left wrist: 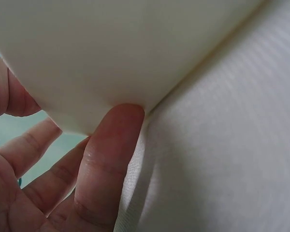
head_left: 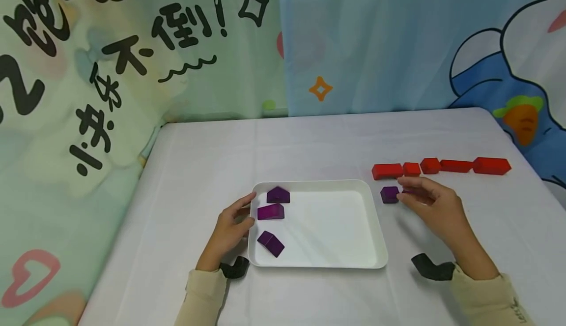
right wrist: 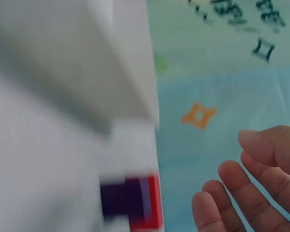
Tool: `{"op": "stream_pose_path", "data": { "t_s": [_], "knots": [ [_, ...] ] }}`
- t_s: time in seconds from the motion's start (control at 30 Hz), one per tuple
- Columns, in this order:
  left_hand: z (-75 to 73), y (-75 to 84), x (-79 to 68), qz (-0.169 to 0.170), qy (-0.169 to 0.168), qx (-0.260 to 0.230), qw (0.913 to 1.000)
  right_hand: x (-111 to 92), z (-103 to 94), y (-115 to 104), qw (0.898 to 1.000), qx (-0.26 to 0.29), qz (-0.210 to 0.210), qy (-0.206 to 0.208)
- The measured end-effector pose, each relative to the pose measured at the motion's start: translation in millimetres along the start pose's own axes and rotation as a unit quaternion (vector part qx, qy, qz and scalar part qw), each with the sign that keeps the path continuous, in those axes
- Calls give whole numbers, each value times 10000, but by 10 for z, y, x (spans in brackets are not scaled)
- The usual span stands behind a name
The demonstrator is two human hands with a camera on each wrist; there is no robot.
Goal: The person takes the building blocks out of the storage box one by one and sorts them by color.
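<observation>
My left hand [head_left: 232, 227] holds the left edge of a white rectangular tray [head_left: 327, 265]. In the left wrist view, fingers [left wrist: 111, 159] press the tray's outer wall [left wrist: 101, 53]. Inside the tray, along its left side, lie three purple blocks: a peaked one [head_left: 278, 195], a slanted one [head_left: 271, 212] and a turned one [head_left: 271, 243]. To the right of the tray, my right hand [head_left: 435, 208] hovers beside a small purple block [head_left: 389, 194]. A bit of purple shows behind its fingers, mostly hidden. The right wrist view shows thumb and fingers [right wrist: 246, 193] apart, nothing between them.
Behind the right hand, a row of several red blocks [head_left: 455, 165] lies on the white tablecloth [head_left: 212, 159]. Printed curtains [head_left: 371, 45] hang at the back and left. A black wrist mount [head_left: 433, 269] sits at each sleeve.
</observation>
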State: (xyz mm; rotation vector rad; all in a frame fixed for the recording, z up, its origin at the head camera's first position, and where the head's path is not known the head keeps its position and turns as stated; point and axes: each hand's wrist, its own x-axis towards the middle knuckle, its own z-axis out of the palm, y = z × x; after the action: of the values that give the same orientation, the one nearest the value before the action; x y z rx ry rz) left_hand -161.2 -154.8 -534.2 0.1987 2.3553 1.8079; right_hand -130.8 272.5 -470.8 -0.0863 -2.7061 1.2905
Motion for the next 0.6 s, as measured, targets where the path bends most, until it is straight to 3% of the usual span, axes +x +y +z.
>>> {"op": "stream_pose_path", "data": {
  "t_s": [0.27, 0.6],
  "knots": [
    [-2, -23, 24, -36, -36, 27, 10000, -247, 509, -314, 9927, 973, -562, -448],
    [-24, -35, 30, 22, -52, -63, 10000, -380, 1115, -654, 9798, 1646, -607, -959]
  ]
}}
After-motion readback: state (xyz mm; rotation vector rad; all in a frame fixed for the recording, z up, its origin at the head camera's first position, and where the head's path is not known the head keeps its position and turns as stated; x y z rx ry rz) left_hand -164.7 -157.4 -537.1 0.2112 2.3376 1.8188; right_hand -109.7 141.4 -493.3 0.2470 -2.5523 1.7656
